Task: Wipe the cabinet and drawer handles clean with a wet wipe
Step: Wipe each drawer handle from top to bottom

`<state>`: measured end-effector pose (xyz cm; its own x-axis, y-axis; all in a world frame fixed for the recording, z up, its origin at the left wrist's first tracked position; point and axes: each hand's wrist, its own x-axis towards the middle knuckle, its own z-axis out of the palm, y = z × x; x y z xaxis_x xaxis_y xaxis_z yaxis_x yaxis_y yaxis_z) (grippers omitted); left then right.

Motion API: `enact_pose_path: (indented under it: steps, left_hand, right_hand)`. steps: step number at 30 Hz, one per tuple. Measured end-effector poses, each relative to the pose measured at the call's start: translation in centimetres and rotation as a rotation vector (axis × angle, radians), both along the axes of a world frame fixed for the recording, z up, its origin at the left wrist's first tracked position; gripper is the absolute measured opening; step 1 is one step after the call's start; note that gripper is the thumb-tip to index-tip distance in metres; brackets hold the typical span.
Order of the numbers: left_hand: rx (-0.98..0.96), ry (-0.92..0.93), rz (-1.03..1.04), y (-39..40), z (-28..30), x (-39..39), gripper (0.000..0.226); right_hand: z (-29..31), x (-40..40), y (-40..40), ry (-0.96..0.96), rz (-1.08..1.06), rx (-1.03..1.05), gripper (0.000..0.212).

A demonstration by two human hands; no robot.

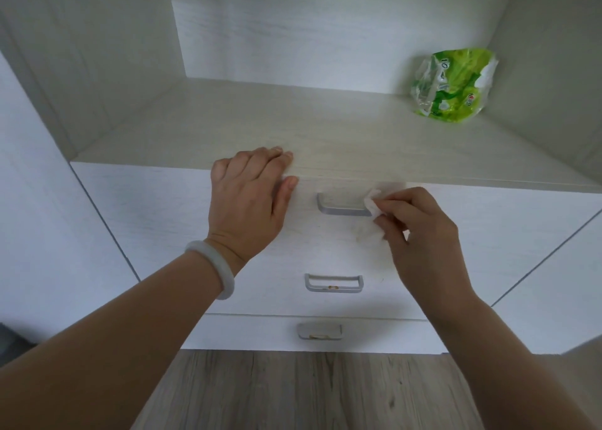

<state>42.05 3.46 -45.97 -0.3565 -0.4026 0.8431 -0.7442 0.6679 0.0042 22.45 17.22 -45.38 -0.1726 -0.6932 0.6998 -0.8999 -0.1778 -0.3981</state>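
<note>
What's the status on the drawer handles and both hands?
Left hand flat on shelf edge. Right hand pinching wet wipe against top handle, right end. Nothing blocking.

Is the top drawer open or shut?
Shut. The top drawer sits flush under the shelf edge, level with the drawer below. No gap or inside shows.

Top drawer handle (343,205): right end hidden behind wet wipe (373,203) and right hand (423,234); wipe packet (452,86) print too small to read; both forearms cut off by the bottom picture edge.
</note>
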Motion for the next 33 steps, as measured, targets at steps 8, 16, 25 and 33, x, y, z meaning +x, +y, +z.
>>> enact_pose_path:
  steps: [8, 16, 25, 33]
  left_hand:
    - [-0.004, -0.002, 0.001, -0.1, 0.0, 0.1, 0.035]
    - [-0.002, 0.009, 0.009, 0.0, -0.1, -0.1, 0.036]
    - [-0.015, 0.006, 0.019, 0.1, 0.1, -0.1, 0.033]
    - [-0.018, 0.006, 0.014, 0.0, 0.1, -0.1, 0.034]
  right_hand:
    - [1.8, -3.0, 0.8, 0.146, 0.084, 0.146, 0.025]
    - [1.7, -0.7, -0.3, 0.35, -0.059, 0.138, 0.02]
    - [1.8, 5.1, -2.8, 0.381, -0.106, 0.078, 0.011]
    - [2.3, -0.1, 0.1, 0.157, -0.103, 0.131, 0.012]
